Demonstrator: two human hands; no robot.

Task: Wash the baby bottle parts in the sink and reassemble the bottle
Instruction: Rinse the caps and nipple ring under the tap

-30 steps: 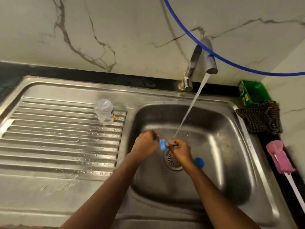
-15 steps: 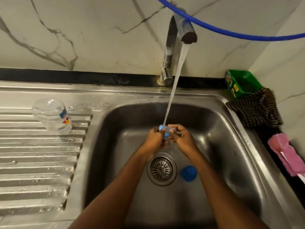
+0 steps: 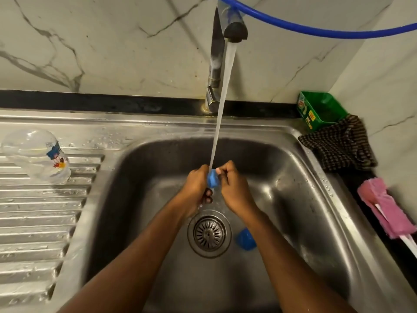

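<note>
Above the round steel drain [image 3: 209,233], under the tap stream [image 3: 222,109], I see left hand [image 3: 195,184] and right hand [image 3: 234,190], both grips clamped on the small blue plastic bottle part [image 3: 212,180]. Risk: wet plastic slips, drops toward the drain.

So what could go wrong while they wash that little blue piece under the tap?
The small blue part is wet and pinched between the left hand and right hand right under the water stream; it could slip and drop toward the drain.
The blue cap lies loose on the sink floor beside the drain, so flowing water might push it about.
The clear bottle stands on the ribbed drainboard and might tip if bumped.
</note>
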